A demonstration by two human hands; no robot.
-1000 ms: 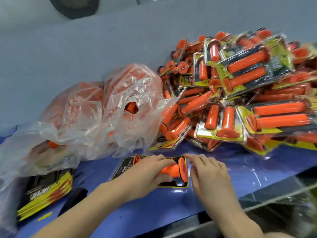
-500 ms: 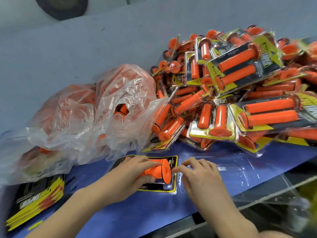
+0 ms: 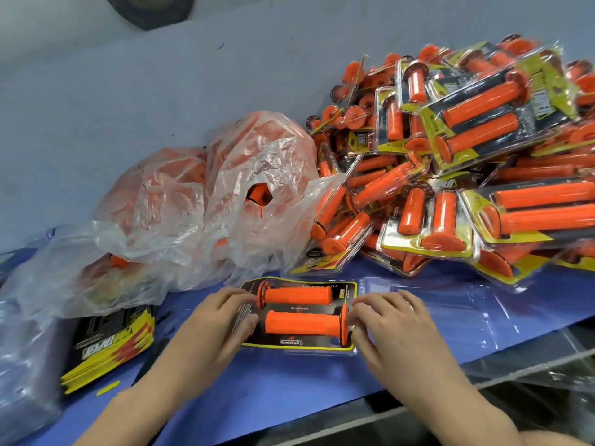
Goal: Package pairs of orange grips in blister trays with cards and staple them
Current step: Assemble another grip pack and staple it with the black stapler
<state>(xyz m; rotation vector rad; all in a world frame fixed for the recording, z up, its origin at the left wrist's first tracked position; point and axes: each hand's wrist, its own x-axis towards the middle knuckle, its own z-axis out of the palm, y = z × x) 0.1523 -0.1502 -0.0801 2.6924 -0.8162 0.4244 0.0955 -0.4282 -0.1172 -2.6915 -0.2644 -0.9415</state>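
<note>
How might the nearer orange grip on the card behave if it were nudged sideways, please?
The nearer orange grip is a round tube, so it would probably roll if nothing seats it. Its wider flange at the right end would likely curve that roll. Its matte, rubbery look suggests it is grippy rather than slippery.

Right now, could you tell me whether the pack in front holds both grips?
Yes, both: the upper grip and lower grip lie side by side on the card.

Blue bench top [image 3: 289, 381] against a grey wall [image 3: 128, 107].
Soft, even light; 1 dark round shape [image 3: 151, 8] shows above the wall's upper edge, partly cut off.
</note>
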